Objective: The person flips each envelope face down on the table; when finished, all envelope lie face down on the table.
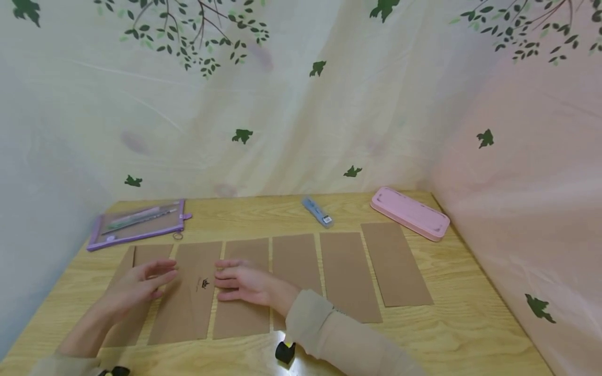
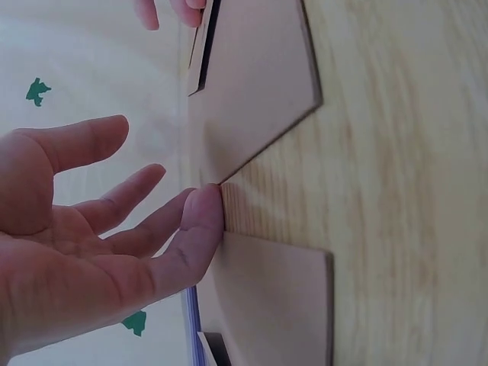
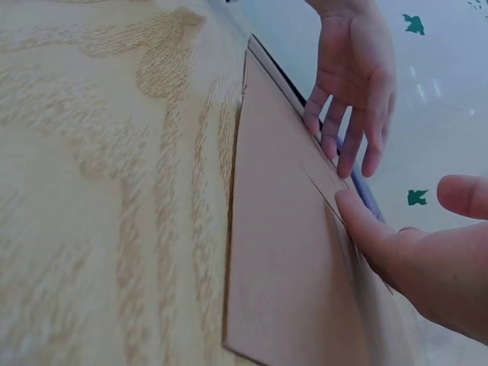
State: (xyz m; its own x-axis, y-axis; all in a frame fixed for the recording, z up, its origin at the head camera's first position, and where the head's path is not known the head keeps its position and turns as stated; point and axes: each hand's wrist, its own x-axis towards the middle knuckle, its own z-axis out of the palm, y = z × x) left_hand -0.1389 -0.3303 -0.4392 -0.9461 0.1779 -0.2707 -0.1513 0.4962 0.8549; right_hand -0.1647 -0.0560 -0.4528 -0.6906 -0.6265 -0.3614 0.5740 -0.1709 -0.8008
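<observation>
Several flat brown kraft-coloured rectangles lie in a row. My left hand (image 1: 136, 287) is over the leftmost rectangle (image 1: 124, 324), with fingers spread and pointing right. Its fingertips come near the second rectangle (image 1: 181, 318), which bears a small black crown print. In the left wrist view, the fingers (image 2: 202, 221) hang beside the gap between two rectangles. My right hand (image 1: 246, 283) is over the third rectangle (image 1: 242, 321), palm inward, fingertips by the second one's right edge. Neither hand holds anything. The right forearm partly covers the fourth rectangle (image 1: 293, 256).
At the back left lies a clear zip pouch (image 1: 141, 219) with purple edging and pens inside, a small ring (image 1: 177, 236) beside it. A blue packet (image 1: 317, 211) lies back centre. The pink case (image 1: 410, 213) is near two more rectangles, the fifth (image 1: 350, 277) and sixth (image 1: 397, 266).
</observation>
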